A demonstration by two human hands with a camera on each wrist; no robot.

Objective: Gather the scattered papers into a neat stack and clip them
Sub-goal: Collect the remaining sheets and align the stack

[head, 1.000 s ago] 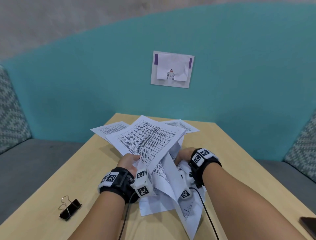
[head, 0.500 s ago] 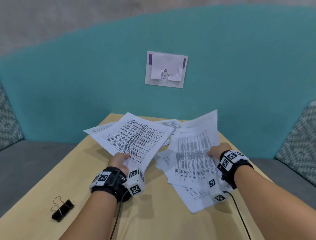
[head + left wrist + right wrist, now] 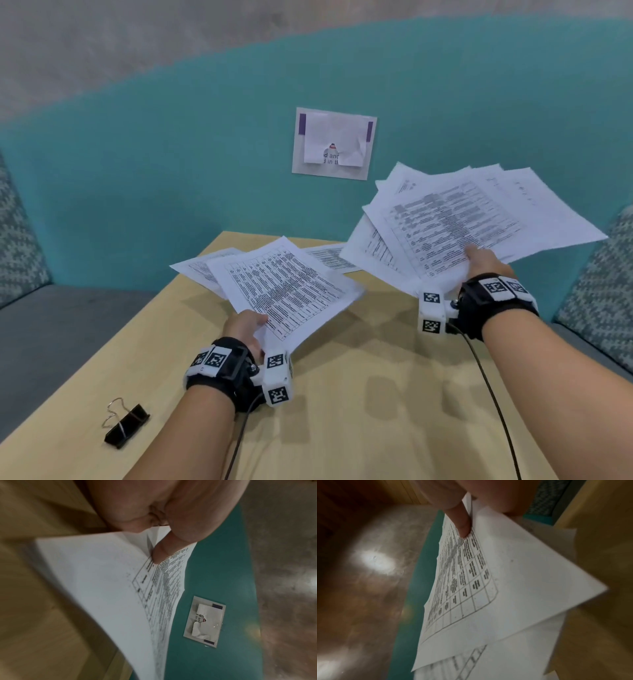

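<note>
Hands raised over a light wooden bench (image 3: 342,428): left hand (image 3: 244,325) pinches one white printed table sheet (image 3: 284,291); right hand (image 3: 486,262) grips a fanned sheaf (image 3: 462,219). Only the head view shows the black binder clip (image 3: 126,426), well apart at the bench's left.

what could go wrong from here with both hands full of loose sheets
1. The right hand holds a fanned bundle by one corner; sheets may slide out.
2. Two sheets lie on the table and could be missed.
3. The binder clip sits apart, and neither hand is free.
</note>
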